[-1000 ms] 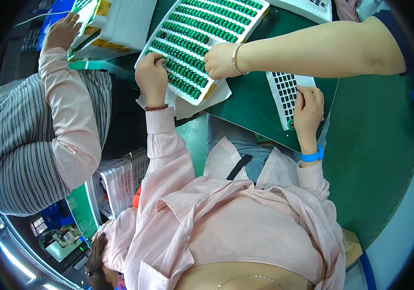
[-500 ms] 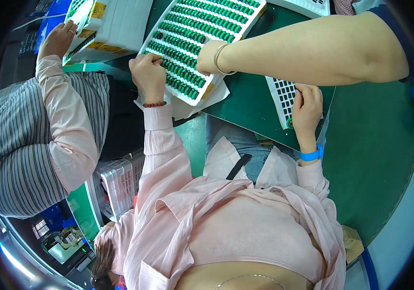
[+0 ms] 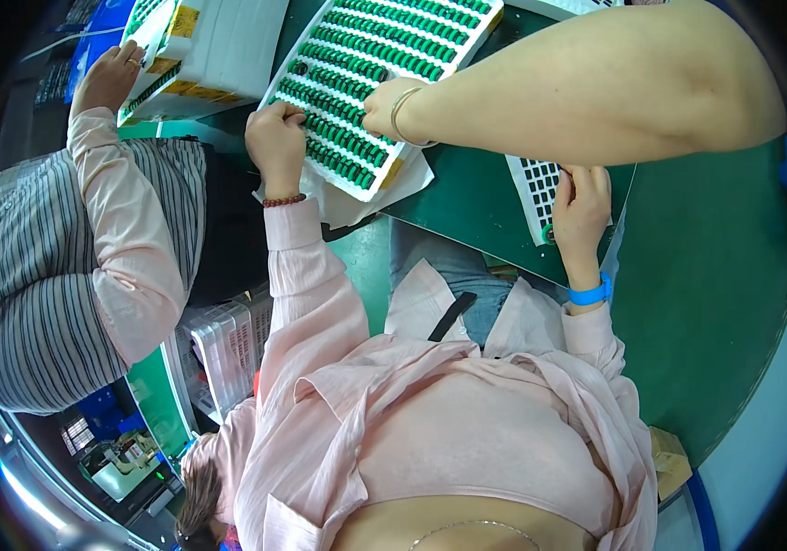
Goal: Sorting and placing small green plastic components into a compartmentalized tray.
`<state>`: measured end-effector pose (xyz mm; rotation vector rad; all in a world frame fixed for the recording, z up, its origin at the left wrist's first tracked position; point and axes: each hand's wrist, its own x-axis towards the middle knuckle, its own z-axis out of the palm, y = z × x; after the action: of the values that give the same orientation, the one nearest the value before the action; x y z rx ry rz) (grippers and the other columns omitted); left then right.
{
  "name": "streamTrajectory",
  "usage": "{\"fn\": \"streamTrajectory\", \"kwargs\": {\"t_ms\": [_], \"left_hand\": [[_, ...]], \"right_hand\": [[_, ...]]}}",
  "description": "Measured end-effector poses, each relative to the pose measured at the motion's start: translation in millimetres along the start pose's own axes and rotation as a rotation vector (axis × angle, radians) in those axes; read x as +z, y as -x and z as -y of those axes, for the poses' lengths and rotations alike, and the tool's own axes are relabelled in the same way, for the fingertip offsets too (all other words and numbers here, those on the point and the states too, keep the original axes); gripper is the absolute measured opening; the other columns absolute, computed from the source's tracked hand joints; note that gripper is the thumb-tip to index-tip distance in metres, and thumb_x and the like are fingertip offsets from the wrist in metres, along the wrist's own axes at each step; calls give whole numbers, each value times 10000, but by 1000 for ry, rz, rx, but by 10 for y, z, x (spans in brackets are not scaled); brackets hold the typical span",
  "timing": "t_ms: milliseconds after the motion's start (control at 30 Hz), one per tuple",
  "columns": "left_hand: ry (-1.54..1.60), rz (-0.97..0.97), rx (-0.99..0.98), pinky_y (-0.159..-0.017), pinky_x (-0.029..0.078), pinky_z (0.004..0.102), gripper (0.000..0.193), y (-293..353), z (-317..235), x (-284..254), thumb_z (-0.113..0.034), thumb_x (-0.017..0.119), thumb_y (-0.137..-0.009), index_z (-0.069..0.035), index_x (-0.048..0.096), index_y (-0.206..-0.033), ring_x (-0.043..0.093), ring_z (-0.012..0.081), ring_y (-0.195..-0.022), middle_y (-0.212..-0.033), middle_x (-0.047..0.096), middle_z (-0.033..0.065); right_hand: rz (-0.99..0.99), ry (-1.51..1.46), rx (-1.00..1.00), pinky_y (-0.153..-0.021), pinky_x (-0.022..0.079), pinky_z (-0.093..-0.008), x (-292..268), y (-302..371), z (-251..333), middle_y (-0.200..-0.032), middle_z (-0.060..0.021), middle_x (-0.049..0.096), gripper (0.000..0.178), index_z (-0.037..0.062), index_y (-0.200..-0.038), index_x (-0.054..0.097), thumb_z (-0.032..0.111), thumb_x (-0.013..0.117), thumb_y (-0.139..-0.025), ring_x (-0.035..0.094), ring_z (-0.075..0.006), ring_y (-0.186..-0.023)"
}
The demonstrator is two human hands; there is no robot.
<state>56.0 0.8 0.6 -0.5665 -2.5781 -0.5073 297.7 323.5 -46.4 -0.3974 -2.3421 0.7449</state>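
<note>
A white tray point(image 3: 373, 186) filled with rows of green ring-shaped parts lies tilted on the green table. My left hand point(image 3: 274, 145) is at its left edge, fingers curled and closed by the end of a row; whatever they pinch is hidden. My right hand point(image 3: 582, 216) rests with curled fingers over the right side of a smaller white grid plate point(image 3: 528, 188) with dark square openings. What those fingers hold cannot be made out. One green ring part point(image 3: 548, 234) sits at the plate's near corner, beside my right hand.
A co-worker's bare arm point(image 3: 577, 92) reaches in from the right, its hand point(image 3: 386, 108) over the tray's rows. At left, another person point(image 3: 90, 266) touches stacked white foam trays point(image 3: 237, 55). Another white tray point(image 3: 566, 7) lies at the far edge. Clear plastic baskets point(image 3: 223, 358) stand below left.
The co-worker's hand has shifted slightly left over the tray, the forearm and elbow coming nearer. My left hand has moved a little left; my right hand is nearly still.
</note>
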Motion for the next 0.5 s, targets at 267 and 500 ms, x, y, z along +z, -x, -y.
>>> {"fn": "streamTrajectory", "kwargs": {"t_ms": [267, 500], "left_hand": [[78, 8, -341, -674, 523, 404, 74, 29, -155, -45, -92, 720, -721, -59, 748, -781, 679, 314, -706, -740, 703, 145], [24, 74, -383, -664, 529, 335, 123, -54, -65, -19, -142, 743, -736, -66, 767, -829, 689, 232, -658, -716, 713, 105]], "right_hand": [[-4, 10, 4, -790, 505, -396, -30, 16, -42, -960, -127, 613, 183, 37, -1017, 676, -28, 618, -855, 609, -307, -904], [-9, 21, -25, -774, 510, -380, 30, -40, -9, -954, -113, 617, 164, 28, -994, 676, -34, 622, -853, 614, -292, -883]]}}
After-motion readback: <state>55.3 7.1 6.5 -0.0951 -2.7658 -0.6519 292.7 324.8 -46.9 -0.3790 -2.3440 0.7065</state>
